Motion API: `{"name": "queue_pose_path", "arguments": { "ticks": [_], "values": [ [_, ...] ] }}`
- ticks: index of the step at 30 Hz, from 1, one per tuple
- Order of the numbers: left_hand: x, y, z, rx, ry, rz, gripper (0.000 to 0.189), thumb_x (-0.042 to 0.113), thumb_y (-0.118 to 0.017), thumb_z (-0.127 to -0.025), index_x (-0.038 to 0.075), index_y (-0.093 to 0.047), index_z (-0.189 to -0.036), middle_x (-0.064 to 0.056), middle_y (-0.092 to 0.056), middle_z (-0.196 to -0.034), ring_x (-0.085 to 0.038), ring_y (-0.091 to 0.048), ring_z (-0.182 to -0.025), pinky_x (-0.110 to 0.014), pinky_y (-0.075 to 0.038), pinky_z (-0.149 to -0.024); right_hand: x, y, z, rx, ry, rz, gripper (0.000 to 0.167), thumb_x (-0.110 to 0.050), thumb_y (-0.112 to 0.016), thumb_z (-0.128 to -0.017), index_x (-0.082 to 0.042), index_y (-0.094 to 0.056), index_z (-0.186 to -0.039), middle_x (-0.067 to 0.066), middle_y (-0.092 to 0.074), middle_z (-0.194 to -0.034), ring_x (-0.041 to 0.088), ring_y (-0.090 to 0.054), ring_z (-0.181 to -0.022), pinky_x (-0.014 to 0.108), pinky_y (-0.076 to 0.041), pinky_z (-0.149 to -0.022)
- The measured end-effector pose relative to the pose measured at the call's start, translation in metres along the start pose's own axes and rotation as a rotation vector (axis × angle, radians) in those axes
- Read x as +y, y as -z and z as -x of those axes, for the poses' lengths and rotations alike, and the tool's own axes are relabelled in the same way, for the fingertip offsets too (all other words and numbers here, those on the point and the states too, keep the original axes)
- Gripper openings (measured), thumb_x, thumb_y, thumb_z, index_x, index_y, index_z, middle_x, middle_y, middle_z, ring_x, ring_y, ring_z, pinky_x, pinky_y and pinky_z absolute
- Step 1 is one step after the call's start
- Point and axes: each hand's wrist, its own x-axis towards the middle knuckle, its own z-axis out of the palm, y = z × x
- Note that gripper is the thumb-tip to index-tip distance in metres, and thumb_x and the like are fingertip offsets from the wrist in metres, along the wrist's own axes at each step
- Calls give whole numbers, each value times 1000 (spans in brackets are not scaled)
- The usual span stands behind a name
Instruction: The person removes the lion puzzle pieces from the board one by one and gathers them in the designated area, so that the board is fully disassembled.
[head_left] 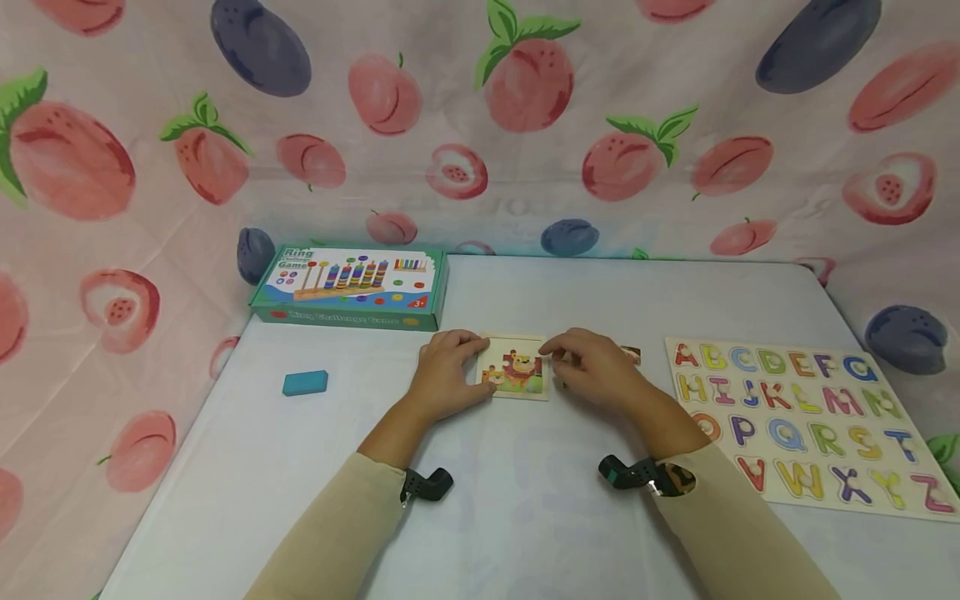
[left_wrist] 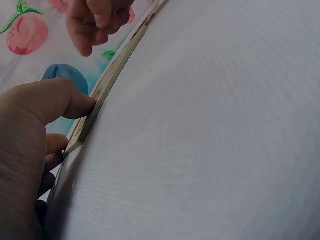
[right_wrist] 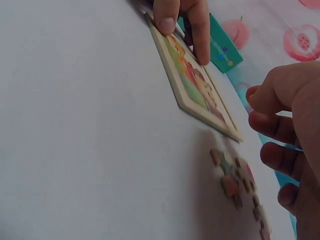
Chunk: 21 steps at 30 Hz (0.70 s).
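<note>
A small square wooden jigsaw puzzle [head_left: 513,375] with a bear picture and a pale frame lies flat on the table. My left hand [head_left: 447,375] grips its left side, thumb at the near corner and index finger at the far one. In the left wrist view the thumb [left_wrist: 80,106] rests on the frame's edge. My right hand [head_left: 596,367] hovers by the puzzle's right edge, fingers loosely bent, with nothing seen between them. Below it in the right wrist view lie several loose jigsaw pieces [right_wrist: 231,185], mostly covered by the hand in the head view.
An alphabet board [head_left: 806,425] with coloured letters lies at the right, partly under the right sleeve. A green Ring Challenge Game box [head_left: 348,287] stands at the back left, and a blue block [head_left: 305,383] is in front of it. A fruit-patterned cloth hangs behind the table.
</note>
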Motion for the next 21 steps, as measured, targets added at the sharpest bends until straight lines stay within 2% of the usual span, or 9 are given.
{"name": "queue_pose_path", "arguments": {
  "ticks": [7, 12, 21],
  "values": [
    [1, 2, 1, 0, -14, -5, 71, 41, -85, -84, 13, -67, -146, -5, -59, -141, -27, -44, -140, -50, -37, -110, -15, -6, -29, -145, 38, 29, 32, -10, -67, -100, -12, -74, -130, 2, -69, -116, 18, -59, -92, 41, -51, -84],
    [0, 3, 0, 3, -27, -7, 71, 42, -85, -84, 12, -67, -146, -5, -59, -140, -27, -44, -139, -50, -37, -107, -20, -12, -47, -222, 85, 137, 37, -11, -61, -101, -12, -73, -136, 4, -67, -120, 24, -63, -109, 46, -51, -96],
    [-1, 2, 0, 0, -32, 4, 74, 43, -84, -82, 12, -66, -147, -4, -59, -140, -26, -43, -140, -50, -36, -105, -26, -20, -50, -268, 85, 248, 33, -10, -68, -100, -13, -75, -133, 5, -66, -122, 28, -63, -116, 50, -52, -98]
  ]
}}
